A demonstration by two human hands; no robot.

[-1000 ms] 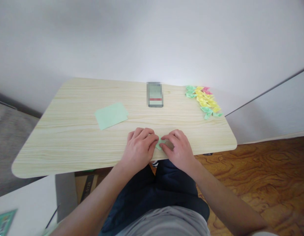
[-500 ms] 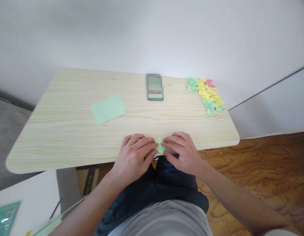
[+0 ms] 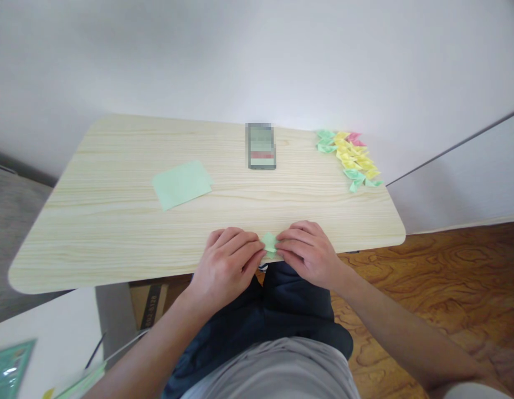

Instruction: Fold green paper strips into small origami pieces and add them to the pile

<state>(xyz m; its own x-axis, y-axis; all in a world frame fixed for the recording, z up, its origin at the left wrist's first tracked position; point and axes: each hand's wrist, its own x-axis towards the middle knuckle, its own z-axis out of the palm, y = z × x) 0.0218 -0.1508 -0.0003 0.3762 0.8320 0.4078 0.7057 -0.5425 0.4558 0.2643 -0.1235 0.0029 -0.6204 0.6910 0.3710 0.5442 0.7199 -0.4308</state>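
A small folded piece of green paper (image 3: 269, 244) lies at the front edge of the wooden table (image 3: 128, 244), between my two hands. My left hand (image 3: 230, 257) pinches its left side between thumb and fingertips. On the opposite side, the fingertips and thumb of my right hand (image 3: 309, 249) close on the paper's right corner. The fingers cover both ends of the paper, so only its middle shows. Flat green sheets (image 3: 182, 184) rest on the table, beyond and left of my left hand.
A phone (image 3: 262, 147) lies near the table's back edge. Several folded paper pieces in green, yellow and pink (image 3: 352, 155) are grouped at the back right. Below left stands a white surface (image 3: 53, 332) holding a green packet (image 3: 10, 366); a cardboard box (image 3: 147, 305) sits beside it.
The thumb of my right hand has moved up against the paper's corner; it was lower and apart before. The paper's lower part now shows a crease across it.
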